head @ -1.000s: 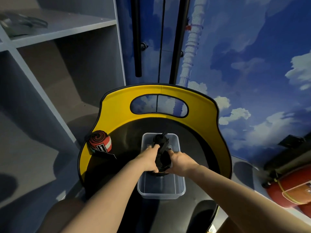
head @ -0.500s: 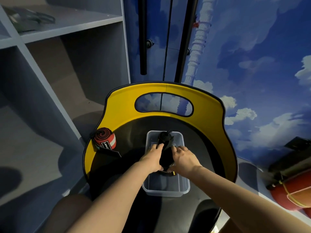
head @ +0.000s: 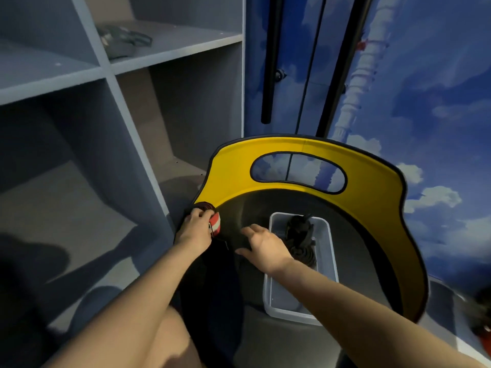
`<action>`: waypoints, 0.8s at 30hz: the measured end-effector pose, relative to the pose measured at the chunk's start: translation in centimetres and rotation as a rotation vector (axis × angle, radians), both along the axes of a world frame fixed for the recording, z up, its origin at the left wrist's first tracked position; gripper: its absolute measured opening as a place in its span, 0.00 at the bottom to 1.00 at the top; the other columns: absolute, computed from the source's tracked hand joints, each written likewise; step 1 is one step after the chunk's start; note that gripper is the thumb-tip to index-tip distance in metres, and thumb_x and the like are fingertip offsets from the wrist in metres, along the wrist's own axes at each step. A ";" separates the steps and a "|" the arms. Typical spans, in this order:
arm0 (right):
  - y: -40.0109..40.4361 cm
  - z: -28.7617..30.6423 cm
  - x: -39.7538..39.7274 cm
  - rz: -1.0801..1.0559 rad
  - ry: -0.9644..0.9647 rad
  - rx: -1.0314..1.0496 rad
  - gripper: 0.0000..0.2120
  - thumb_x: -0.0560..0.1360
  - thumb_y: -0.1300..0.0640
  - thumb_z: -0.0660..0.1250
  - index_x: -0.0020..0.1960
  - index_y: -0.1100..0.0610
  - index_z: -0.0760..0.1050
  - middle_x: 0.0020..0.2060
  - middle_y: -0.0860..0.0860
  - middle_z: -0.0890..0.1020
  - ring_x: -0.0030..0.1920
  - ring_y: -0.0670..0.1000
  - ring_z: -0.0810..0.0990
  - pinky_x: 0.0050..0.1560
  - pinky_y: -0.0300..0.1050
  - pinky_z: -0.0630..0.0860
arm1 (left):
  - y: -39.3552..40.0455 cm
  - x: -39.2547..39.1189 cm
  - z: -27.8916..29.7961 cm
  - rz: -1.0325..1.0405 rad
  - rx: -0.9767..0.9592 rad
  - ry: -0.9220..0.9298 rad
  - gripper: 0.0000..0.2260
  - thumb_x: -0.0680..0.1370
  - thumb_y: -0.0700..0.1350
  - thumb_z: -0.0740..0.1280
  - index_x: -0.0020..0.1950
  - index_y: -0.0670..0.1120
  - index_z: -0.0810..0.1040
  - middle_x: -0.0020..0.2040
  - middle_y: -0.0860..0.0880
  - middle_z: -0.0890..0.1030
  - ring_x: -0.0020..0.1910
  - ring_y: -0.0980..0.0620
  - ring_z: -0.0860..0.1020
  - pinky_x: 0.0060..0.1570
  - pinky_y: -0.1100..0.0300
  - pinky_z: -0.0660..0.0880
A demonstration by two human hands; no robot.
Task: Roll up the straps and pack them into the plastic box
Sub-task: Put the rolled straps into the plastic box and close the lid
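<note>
A clear plastic box sits on the black seat of a yellow-backed chair. Rolled black straps lie in the far half of the box. At the seat's left edge is a rolled red-and-white strap; my left hand is wrapped around it. My right hand hovers over the seat just left of the box, fingers spread, holding nothing.
A grey shelf unit stands close on the left, with a dark object on an upper shelf. A blue sky-painted wall with black vertical bars is behind the chair. Something red shows at the right edge.
Both hands have left the black straps, which now lie in the box. My left hand has moved left onto the red-and-white roll. My right hand has moved left out of the box. The view has turned left.
</note>
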State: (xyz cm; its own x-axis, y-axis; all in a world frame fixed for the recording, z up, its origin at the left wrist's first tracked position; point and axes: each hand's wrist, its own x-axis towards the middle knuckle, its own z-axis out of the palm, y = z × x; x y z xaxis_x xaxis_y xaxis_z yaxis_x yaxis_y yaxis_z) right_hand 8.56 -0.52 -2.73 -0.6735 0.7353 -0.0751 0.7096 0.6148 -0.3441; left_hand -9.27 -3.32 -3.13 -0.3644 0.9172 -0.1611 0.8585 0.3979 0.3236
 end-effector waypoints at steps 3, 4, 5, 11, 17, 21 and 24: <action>0.1 -1.0 -3.4 0.022 -0.005 -0.034 0.23 0.75 0.49 0.66 0.66 0.59 0.68 0.61 0.57 0.73 0.62 0.60 0.72 0.57 0.51 0.71 | 0.4 -1.7 -0.3 0.036 -0.032 0.023 0.23 0.78 0.41 0.62 0.73 0.48 0.62 0.70 0.44 0.62 0.68 0.42 0.64 0.67 0.49 0.67; 0.2 -1.4 -4.3 0.024 -0.012 -0.046 0.24 0.75 0.49 0.66 0.66 0.59 0.68 0.60 0.57 0.73 0.62 0.60 0.72 0.57 0.51 0.72 | 0.6 -2.0 -0.4 0.028 -0.043 0.038 0.24 0.78 0.42 0.63 0.74 0.48 0.61 0.70 0.44 0.62 0.68 0.43 0.64 0.67 0.50 0.66; 0.4 -1.7 -5.2 0.023 -0.020 -0.056 0.24 0.74 0.48 0.67 0.66 0.59 0.68 0.60 0.57 0.73 0.62 0.60 0.72 0.57 0.51 0.72 | 0.9 -2.2 -0.5 0.014 -0.055 0.057 0.25 0.78 0.43 0.63 0.74 0.49 0.60 0.70 0.45 0.61 0.69 0.43 0.63 0.67 0.51 0.66; 2.3 -3.3 -8.2 0.020 -0.086 -0.066 0.22 0.75 0.50 0.66 0.66 0.58 0.68 0.59 0.58 0.75 0.61 0.60 0.74 0.57 0.52 0.72 | 3.1 -2.2 -0.9 -0.118 -0.099 0.377 0.32 0.76 0.51 0.67 0.75 0.49 0.56 0.69 0.44 0.61 0.69 0.44 0.60 0.66 0.52 0.64; 3.7 -4.7 -8.3 0.051 -0.093 -0.006 0.16 0.77 0.54 0.63 0.64 0.54 0.71 0.56 0.57 0.79 0.57 0.60 0.77 0.52 0.50 0.74 | 4.9 -3.1 -1.3 -0.160 -0.205 0.515 0.35 0.73 0.58 0.67 0.74 0.45 0.58 0.70 0.44 0.61 0.68 0.44 0.60 0.66 0.53 0.59; 4.8 -4.9 -8.3 0.032 -0.103 0.018 0.14 0.79 0.56 0.60 0.63 0.54 0.74 0.55 0.58 0.80 0.56 0.61 0.78 0.52 0.49 0.74 | 5.1 -3.5 -1.5 -0.141 -0.173 0.460 0.30 0.74 0.55 0.68 0.71 0.48 0.62 0.70 0.45 0.64 0.68 0.45 0.61 0.66 0.52 0.59; 5.6 -4.6 -8.7 0.024 -0.078 0.030 0.13 0.78 0.55 0.61 0.60 0.55 0.76 0.55 0.57 0.80 0.57 0.60 0.77 0.53 0.49 0.73 | 5.2 -3.9 -1.7 -0.163 -0.154 0.395 0.28 0.74 0.53 0.68 0.70 0.48 0.63 0.69 0.47 0.67 0.67 0.45 0.62 0.64 0.52 0.61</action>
